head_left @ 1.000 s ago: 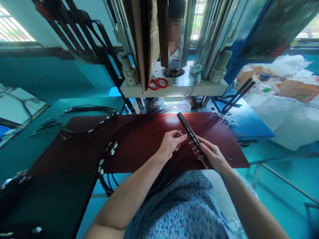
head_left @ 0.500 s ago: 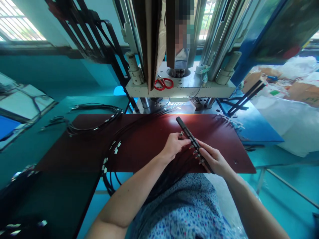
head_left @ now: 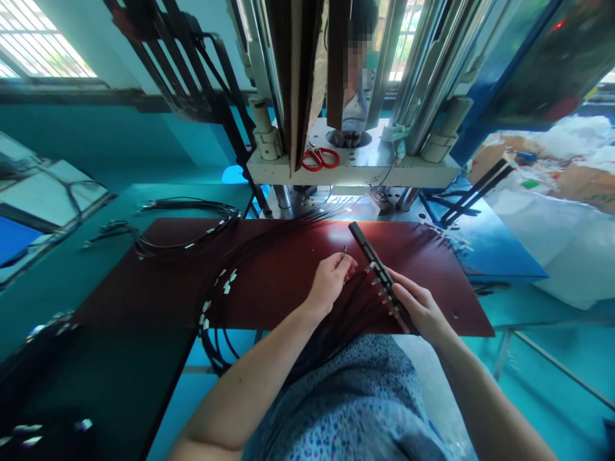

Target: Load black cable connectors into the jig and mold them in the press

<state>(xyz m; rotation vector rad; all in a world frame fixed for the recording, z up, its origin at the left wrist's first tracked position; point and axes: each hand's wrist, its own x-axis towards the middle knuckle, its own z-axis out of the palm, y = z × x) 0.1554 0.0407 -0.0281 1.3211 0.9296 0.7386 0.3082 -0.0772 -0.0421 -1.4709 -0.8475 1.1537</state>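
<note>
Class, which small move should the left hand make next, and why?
Probably bring the small piece in the left hand to the black bar: the right hand holds the bar, cable ends line its near part, and its far end shows none.

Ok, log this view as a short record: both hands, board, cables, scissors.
Left hand: pinching a small piece, too small to identify
Right hand: holding a long dark bar, small connectors along one side
Board: reddish-brown, below both hands
Cables: black, bundled across the board's left part
Scissors: red-handled, at the machine's front plate
</note>
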